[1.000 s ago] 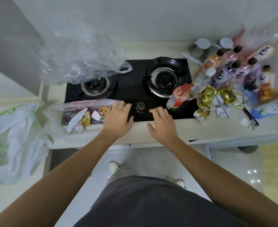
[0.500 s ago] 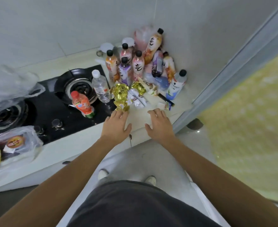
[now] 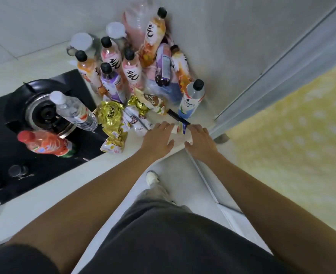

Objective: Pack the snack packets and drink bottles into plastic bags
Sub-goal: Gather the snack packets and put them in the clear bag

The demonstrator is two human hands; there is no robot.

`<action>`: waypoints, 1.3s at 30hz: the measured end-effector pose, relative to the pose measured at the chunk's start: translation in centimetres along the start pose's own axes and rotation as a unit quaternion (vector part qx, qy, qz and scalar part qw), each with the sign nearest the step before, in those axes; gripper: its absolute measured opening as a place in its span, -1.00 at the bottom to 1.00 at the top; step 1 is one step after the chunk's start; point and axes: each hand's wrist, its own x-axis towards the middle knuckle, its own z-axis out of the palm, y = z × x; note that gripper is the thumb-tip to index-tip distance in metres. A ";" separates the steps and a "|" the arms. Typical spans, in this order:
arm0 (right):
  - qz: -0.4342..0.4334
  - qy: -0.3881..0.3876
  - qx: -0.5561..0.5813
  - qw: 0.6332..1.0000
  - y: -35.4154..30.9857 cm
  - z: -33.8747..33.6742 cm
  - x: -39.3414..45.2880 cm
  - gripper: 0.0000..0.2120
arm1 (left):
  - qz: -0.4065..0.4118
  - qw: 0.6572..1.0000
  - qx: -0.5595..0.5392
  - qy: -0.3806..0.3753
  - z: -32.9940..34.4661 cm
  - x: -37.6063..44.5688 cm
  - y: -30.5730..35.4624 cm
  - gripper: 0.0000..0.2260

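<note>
Both hands flat and empty at the corner of the white worktop (image 3: pixel 44 196), short of the snacks and drinks.

The left hand (image 3: pixel 156 138) and right hand (image 3: pixel 200 142) lie palm-down, fingers loosely spread, holding nothing, with a small white packet (image 3: pixel 175 129) between their fingertips. Just beyond lie crinkled gold foil snack packets (image 3: pixel 111 117) and white sachets (image 3: pixel 135 121). To the left, an orange red-capped bottle (image 3: pixel 44 144) and a clear water bottle (image 3: pixel 74 111) stand on the black gas hob (image 3: pixel 8 155). Black-capped drink bottles (image 3: pixel 131 70) crowd the far corner.
</note>
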 end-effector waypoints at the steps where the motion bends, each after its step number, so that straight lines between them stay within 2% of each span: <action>1: 0.000 -0.013 0.005 1.000 0.1 0.1 0.7 -0.36 | -0.001 1.000 -0.001 -0.014 0.3 0.9 -0.1 -0.44; 7: -0.041 -0.028 0.023 0.998 0.2 1.1 3.8 -0.35 | 0.000 0.996 0.047 -0.073 1.4 4.4 -0.9 -0.36; 11: -0.069 0.009 -0.017 0.997 0.6 1.6 4.2 -0.55 | -0.001 0.991 0.121 -0.052 2.2 5.1 -0.4 -0.50; 13: -0.081 0.026 -0.021 0.996 0.8 2.0 4.5 -0.57 | -0.010 0.988 0.147 -0.042 2.7 5.2 0.0 -0.57; 20: -0.144 0.048 -0.061 0.987 1.7 2.4 5.6 -0.60 | -0.079 0.988 0.133 -0.001 3.8 3.2 0.4 -0.61; 27: -0.250 0.027 0.020 0.968 -0.1 1.9 3.8 -0.64 | -0.191 0.978 0.083 0.022 2.0 -2.3 1.5 -0.63; 32: -0.336 0.000 0.027 0.942 -5.1 2.5 2.1 -0.68 | -0.327 0.943 0.024 0.061 1.4 -10.4 -0.1 -0.68; 39: -0.506 -0.025 0.013 0.862 -18.0 4.7 -2.0 -0.72 | -0.480 0.863 -0.042 0.155 1.8 -24.9 -4.7 -0.81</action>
